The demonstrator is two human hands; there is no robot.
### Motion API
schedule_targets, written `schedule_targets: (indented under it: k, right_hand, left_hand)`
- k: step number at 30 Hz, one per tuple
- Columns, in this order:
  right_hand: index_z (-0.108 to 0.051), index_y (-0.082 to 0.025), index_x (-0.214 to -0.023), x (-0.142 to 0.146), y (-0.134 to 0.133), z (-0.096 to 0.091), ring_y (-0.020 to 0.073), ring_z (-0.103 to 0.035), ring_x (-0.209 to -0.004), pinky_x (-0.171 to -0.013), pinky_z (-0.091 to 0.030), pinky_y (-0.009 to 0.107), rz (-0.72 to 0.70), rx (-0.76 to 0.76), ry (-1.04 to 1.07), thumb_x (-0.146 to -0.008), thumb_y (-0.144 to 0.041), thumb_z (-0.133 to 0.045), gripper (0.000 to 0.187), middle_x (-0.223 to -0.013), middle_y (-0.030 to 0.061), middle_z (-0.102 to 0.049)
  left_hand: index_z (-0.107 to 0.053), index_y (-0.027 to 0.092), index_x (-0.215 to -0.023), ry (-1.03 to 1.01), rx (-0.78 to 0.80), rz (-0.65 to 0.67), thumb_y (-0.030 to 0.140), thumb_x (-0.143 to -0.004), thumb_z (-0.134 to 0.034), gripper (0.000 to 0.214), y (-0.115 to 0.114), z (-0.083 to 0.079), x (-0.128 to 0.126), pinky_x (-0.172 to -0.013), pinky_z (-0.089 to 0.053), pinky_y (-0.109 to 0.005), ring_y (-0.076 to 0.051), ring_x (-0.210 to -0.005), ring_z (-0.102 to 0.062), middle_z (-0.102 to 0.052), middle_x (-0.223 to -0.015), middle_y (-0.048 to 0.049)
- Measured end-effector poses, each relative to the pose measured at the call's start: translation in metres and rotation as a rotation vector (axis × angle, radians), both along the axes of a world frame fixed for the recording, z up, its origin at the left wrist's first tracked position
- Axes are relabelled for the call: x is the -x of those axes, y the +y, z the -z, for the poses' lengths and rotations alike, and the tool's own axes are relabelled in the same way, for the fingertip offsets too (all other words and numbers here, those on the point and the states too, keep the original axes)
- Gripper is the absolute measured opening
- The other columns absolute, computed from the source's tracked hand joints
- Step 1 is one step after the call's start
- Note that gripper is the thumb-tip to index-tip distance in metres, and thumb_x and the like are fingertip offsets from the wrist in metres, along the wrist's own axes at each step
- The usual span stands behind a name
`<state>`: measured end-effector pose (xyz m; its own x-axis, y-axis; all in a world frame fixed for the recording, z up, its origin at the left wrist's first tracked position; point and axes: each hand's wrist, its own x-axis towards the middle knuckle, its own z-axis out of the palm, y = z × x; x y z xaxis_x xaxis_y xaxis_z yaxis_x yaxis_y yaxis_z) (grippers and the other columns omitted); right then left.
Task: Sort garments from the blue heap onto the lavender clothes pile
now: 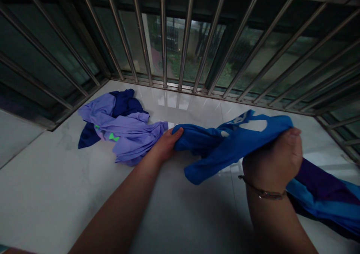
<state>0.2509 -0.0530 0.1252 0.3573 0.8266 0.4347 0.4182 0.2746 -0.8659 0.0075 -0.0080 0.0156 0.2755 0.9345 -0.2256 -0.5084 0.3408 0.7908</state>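
**Blue cloth stretched between two fists over a white ledge**

Nearest to me is the right hand (pixel 274 160), a thin bracelet (pixel 263 192) on its wrist. Its fingers are curled tight into a fist, and a bunched fold of the blue garment (pixel 230 143) is clamped inside it. From that fist the cloth trails back and down past the forearm, where a darker purple layer (pixel 317 181) lies against it.

Further along the blue garment, the left hand (pixel 165 145) pinches its other end: the thumb lies on top, the fingers are closed underneath, and the fabric is gathered into a rope-like roll there. Between the two hands the garment sags a little and hangs just above the white ledge (pixel 56 186), with a white printed patch facing up near the right fist.

I judge the cloth to be thin, soft and light. It folds wherever it is unsupported and has no stiffness to push against, so it goes only where it is pulled. It looks smooth, perhaps slightly slick, so a full-fisted grip on a bunched end seems surer than a fingertip pinch. An edge or hem should give the cleanest hold for spreading it.

Beyond the blue garment's left end, just touching the left hand, a crumpled lavender and navy garment (pixel 120 128) lies on the ledge. Behind both runs a steel window grille (pixel 185 40), with greenery dim outside.
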Motion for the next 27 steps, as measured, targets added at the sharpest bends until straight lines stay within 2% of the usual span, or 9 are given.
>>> schedule_targets:
  k: [4,6,8,11,14,18,22,25,27]
  right_hand:
    - [-0.053,-0.032,-0.109,0.012,0.002,-0.007,0.0248,-0.069,-0.107,-0.090,-0.061,0.042,0.128,-0.357,0.252,-0.112,-0.049,-0.052,0.018,-0.111,0.0034,-0.060]
    - [-0.058,-0.031,-0.110,0.014,0.000,-0.004,0.0250,-0.071,-0.108,-0.096,-0.062,0.046,0.060,-0.360,0.161,-0.112,-0.046,-0.058,0.015,-0.110,0.0036,-0.063]
    - [-0.065,-0.031,-0.125,0.018,-0.005,0.002,0.0269,-0.073,-0.113,-0.103,-0.062,0.049,-0.182,-0.179,-0.069,-0.109,-0.046,-0.068,0.022,-0.118,0.0063,-0.070]
    - [-0.048,-0.033,-0.167,0.029,-0.012,0.016,0.0339,-0.067,-0.142,-0.120,-0.057,0.056,-0.658,0.215,-0.404,-0.096,-0.045,-0.087,0.082,-0.160,0.0134,-0.064]
    - [-0.027,-0.030,-0.182,0.037,-0.012,0.027,0.0385,-0.063,-0.152,-0.125,-0.054,0.059,-0.780,0.440,-0.554,-0.091,-0.040,-0.091,0.112,-0.173,0.0184,-0.056]
    - [-0.040,-0.029,-0.178,0.019,0.002,0.036,0.0384,-0.066,-0.147,-0.124,-0.053,0.060,-0.737,0.478,-0.713,-0.097,-0.035,-0.083,0.092,-0.163,0.0173,-0.066]
    - [-0.055,-0.026,-0.168,-0.013,0.022,0.052,0.0476,-0.064,-0.144,-0.120,-0.049,0.071,-0.372,0.459,-0.999,-0.100,-0.034,-0.076,0.072,-0.161,0.0216,-0.064]
    - [-0.045,-0.022,-0.176,-0.023,0.030,0.065,0.0434,-0.075,-0.119,-0.103,-0.058,0.057,-0.269,0.578,-1.041,-0.101,-0.043,-0.075,0.083,-0.151,0.0268,-0.066]
    - [-0.046,-0.021,-0.175,-0.025,0.034,0.069,0.0366,-0.078,-0.102,-0.091,-0.059,0.047,-0.256,0.635,-1.023,-0.103,-0.045,-0.071,0.080,-0.136,0.0243,-0.072]
  left_hand:
    - [-0.082,0.023,-0.111,0.017,0.031,-0.016,0.075,-0.065,-0.103,0.073,-0.002,0.002,0.003,-0.099,-0.065,-0.050,-0.040,-0.111,-0.083,-0.087,-0.112,-0.0136]
    - [-0.081,0.021,-0.117,0.025,0.066,0.062,0.073,-0.064,-0.104,0.077,-0.007,0.002,0.005,-0.095,-0.067,-0.048,-0.038,-0.103,-0.085,-0.088,-0.109,-0.0128]
    - [-0.079,0.018,-0.120,0.027,0.074,0.165,0.067,-0.064,-0.107,0.080,-0.013,0.003,0.007,-0.092,-0.067,-0.046,-0.036,-0.099,-0.085,-0.087,-0.106,-0.0129]
    - [-0.079,0.015,-0.122,-0.004,0.053,0.230,0.060,-0.064,-0.109,0.079,-0.021,0.005,0.013,-0.092,-0.067,-0.044,-0.036,-0.099,-0.085,-0.087,-0.106,-0.0137]
    - [-0.080,0.015,-0.121,-0.041,0.060,0.160,0.060,-0.066,-0.108,0.075,-0.022,0.009,0.021,-0.093,-0.067,-0.045,-0.037,-0.102,-0.085,-0.087,-0.106,-0.0136]
    - [-0.080,0.013,-0.120,-0.148,0.085,0.049,0.072,-0.069,-0.102,0.081,-0.014,0.010,0.029,-0.106,-0.066,-0.050,-0.041,-0.118,-0.083,-0.087,-0.111,-0.0164]
    - [-0.077,0.012,-0.124,-0.265,0.128,0.065,0.085,-0.082,-0.084,0.085,-0.007,0.009,0.034,-0.113,-0.063,-0.055,-0.042,-0.136,-0.076,-0.086,-0.118,-0.0194]
    - [-0.078,0.013,-0.118,-0.225,0.164,0.042,0.080,-0.079,-0.089,0.078,-0.007,0.010,0.031,-0.108,-0.066,-0.052,-0.042,-0.135,-0.076,-0.087,-0.111,-0.0180]
    - [-0.078,0.016,-0.112,-0.163,0.174,-0.008,0.075,-0.074,-0.096,0.072,-0.009,0.013,0.027,-0.103,-0.069,-0.047,-0.040,-0.127,-0.080,-0.087,-0.103,-0.0141]
